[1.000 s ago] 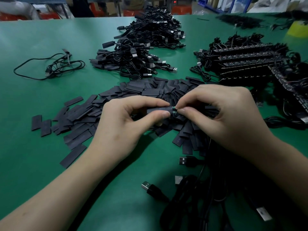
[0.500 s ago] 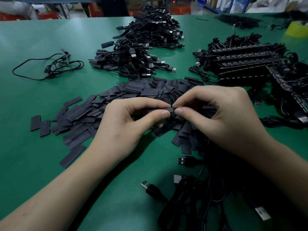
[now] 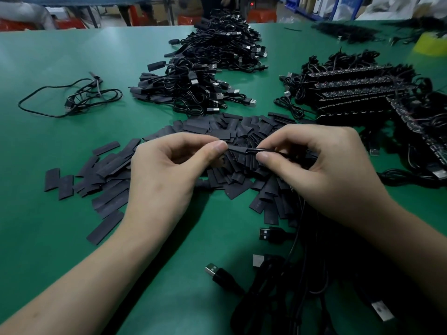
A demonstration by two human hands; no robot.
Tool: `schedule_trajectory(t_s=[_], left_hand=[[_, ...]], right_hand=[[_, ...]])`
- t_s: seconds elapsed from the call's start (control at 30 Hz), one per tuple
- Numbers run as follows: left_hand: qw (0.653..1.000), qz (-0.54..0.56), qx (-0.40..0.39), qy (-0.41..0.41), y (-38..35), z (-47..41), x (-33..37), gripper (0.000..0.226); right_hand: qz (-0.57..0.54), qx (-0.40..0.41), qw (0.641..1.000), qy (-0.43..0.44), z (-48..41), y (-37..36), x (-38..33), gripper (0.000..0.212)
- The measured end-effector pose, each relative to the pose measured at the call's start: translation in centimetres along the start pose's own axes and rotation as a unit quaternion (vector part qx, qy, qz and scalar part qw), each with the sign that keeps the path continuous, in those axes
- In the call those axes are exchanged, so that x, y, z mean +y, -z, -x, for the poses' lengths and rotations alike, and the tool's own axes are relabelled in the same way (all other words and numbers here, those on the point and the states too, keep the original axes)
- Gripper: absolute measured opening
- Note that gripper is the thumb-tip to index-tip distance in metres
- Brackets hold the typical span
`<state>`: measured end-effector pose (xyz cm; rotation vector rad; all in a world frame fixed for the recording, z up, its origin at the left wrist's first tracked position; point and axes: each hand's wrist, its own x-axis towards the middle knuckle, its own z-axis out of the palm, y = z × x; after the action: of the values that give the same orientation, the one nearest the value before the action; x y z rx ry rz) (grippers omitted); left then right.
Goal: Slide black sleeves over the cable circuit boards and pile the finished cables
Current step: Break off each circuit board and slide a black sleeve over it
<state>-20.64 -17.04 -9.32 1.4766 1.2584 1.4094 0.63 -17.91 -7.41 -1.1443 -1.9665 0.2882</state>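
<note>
My left hand (image 3: 167,170) pinches the left end of a black sleeve (image 3: 238,149) between thumb and forefinger. My right hand (image 3: 321,170) pinches the thin black cable (image 3: 271,151) where it leaves the sleeve's right end. The circuit board is hidden inside the sleeve. Both hands hover above a wide heap of loose flat black sleeves (image 3: 111,170). Finished sleeved cables lie in a pile (image 3: 191,90) behind the heap, with a second, larger pile (image 3: 225,47) farther back.
Rows of unsleeved cable boards (image 3: 358,90) are stacked at the right. A tangle of cables with USB plugs (image 3: 266,234) lies under my right forearm. A single loose cable (image 3: 72,97) lies at the left on the green table (image 3: 60,238). A yellow object (image 3: 430,44) sits far right.
The green board end seen between my fingertips has gone into the sleeve. My hands have drawn slightly apart, and the sleeve with its cable now shows between them.
</note>
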Motion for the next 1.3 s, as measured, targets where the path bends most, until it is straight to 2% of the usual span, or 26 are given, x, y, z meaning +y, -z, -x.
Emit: schedule_trajectory(t_s=[0.23, 0.5, 0.67, 0.83, 1.0, 1.17, 1.3], left_hand=[[1.0, -0.006, -0.013, -0.006, -0.26, 0.23, 0.33, 0.005], [0.998, 0.057, -0.016, 0.004, -0.4, 0.23, 0.21, 0.02], [0.994, 0.105, -0.024, -0.004, -0.44, 0.11, 0.31, 0.017], [0.99, 0.142, -0.024, 0.01, -0.65, 0.33, 0.75, 0.012], [0.993, 0.118, -0.006, 0.002, -0.63, 0.31, 0.75, 0.012], [0.998, 0.028, 0.013, -0.057, -0.62, 0.44, 0.42, 0.007], [0.992, -0.055, 0.009, -0.111, -0.74, 0.72, 0.45, 0.026]], right_hand=[[0.002, 0.002, 1.0, 0.005, 0.01, -0.2, 0.16, 0.005], [0.017, -0.001, 1.0, 0.005, -0.07, -0.29, 0.15, 0.006], [-0.013, 0.004, 1.0, -0.018, 0.04, -0.27, 0.25, 0.002], [-0.058, -0.009, 0.998, -0.021, -0.05, -0.08, 0.19, 0.017], [-0.059, -0.042, 0.997, -0.014, -0.09, -0.28, -0.12, 0.015], [-0.085, -0.077, 0.993, -0.037, -0.06, -0.34, -0.09, 0.017], [-0.11, -0.089, 0.988, -0.054, -0.09, -0.38, 0.07, 0.012]])
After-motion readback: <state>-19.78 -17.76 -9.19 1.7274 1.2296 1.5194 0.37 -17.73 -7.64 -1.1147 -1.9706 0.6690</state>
